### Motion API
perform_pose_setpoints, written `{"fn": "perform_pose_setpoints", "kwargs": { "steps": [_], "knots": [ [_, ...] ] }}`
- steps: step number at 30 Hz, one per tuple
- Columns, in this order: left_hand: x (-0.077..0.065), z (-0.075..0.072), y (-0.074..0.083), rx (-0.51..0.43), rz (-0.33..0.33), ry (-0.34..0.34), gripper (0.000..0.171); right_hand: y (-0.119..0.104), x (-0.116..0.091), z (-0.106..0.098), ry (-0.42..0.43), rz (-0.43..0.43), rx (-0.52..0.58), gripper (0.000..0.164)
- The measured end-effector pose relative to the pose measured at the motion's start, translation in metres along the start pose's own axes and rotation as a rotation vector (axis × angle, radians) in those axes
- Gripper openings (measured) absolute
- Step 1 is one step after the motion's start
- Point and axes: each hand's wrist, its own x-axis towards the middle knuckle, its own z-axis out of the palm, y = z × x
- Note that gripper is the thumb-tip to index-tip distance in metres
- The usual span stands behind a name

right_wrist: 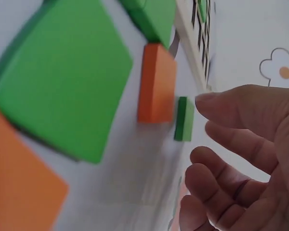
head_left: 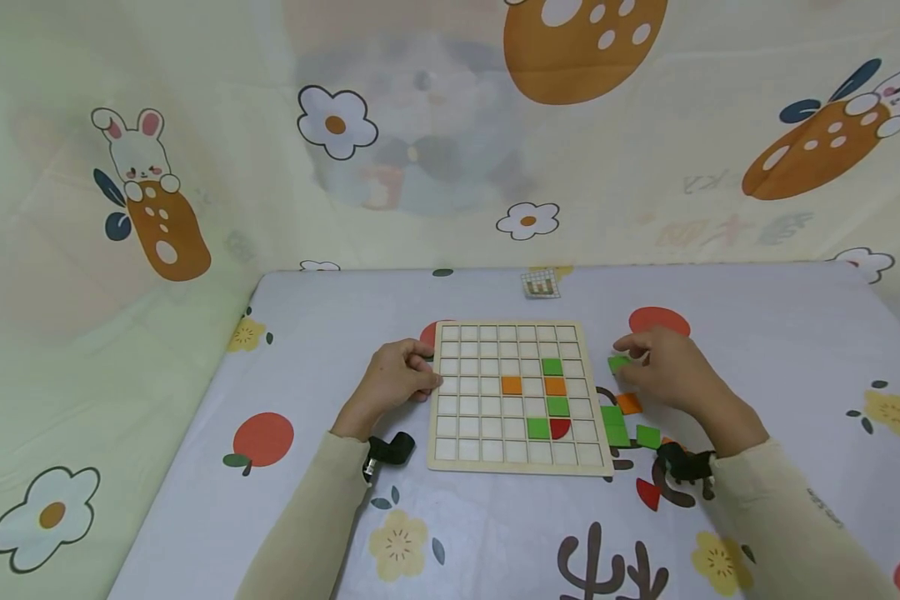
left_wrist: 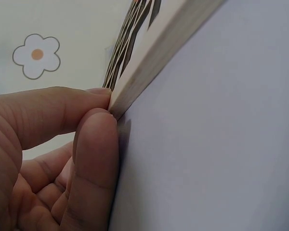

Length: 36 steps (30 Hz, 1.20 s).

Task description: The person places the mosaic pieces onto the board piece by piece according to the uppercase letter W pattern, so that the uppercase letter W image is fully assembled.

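My left hand (head_left: 392, 379) holds the left edge of a pale wooden grid board (head_left: 487, 427), thumb and forefinger (left_wrist: 94, 100) together right at its rim. Several tiles sit in the grid's cells: green ones, such as one near the upper right (head_left: 552, 367), an orange tile (head_left: 512, 385) and a red rounded piece (head_left: 560, 428). Right of the board, my right hand (head_left: 660, 367) is over a loose green tile (right_wrist: 184, 119). Its thumb and fingers are apart with nothing between them, the thumb tip close to that tile.
Beside the board's right edge lie more loose pieces: an orange tile (head_left: 629, 403), green tiles (head_left: 613, 427), another green tile (head_left: 648, 437) and a red piece (head_left: 648, 493). A small printed card (head_left: 541, 284) lies behind the board. A patterned cloth (head_left: 330, 517) covers the table.
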Motion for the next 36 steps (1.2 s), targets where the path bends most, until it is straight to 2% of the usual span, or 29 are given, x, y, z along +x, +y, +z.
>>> {"fn": "perform_pose_setpoints", "kwargs": {
  "steps": [10,19,27,36],
  "knots": [
    [0.0,0.0,0.0,0.008,0.004,0.005,0.04,0.005,0.004,0.002,-0.05,0.049,-0.012,0.033],
    [-0.001,-0.001,0.001,0.005,-0.002,0.002,0.04,0.0,0.002,0.008,-0.051,0.042,0.042,0.021],
    [0.0,-0.001,0.0,0.001,-0.006,0.0,0.041,-0.002,0.001,0.013,-0.028,0.018,0.134,0.016],
    [0.002,-0.001,-0.002,0.001,-0.008,0.005,0.042,-0.005,0.001,0.014,-0.034,0.053,0.287,0.022]
  ]
}}
